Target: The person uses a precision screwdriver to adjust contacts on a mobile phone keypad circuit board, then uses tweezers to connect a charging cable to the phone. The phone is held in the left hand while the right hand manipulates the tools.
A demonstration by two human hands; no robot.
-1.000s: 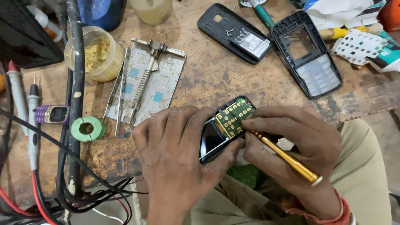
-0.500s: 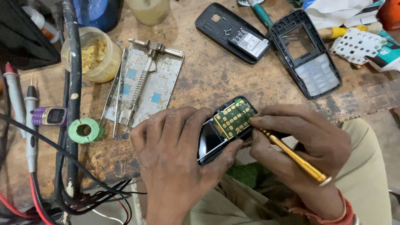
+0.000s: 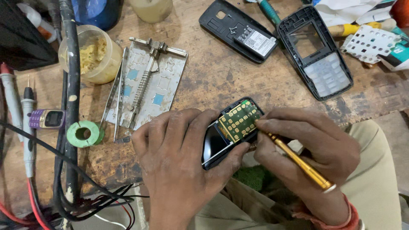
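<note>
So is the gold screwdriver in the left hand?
No, the right hand holds the gold metal screwdriver; the left hand grips the opened black phone.

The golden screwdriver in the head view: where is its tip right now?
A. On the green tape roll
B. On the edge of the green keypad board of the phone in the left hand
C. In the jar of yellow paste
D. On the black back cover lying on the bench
B: the right hand holds the golden screwdriver with its tip at the green keypad board of the opened phone gripped by the left hand.
</note>
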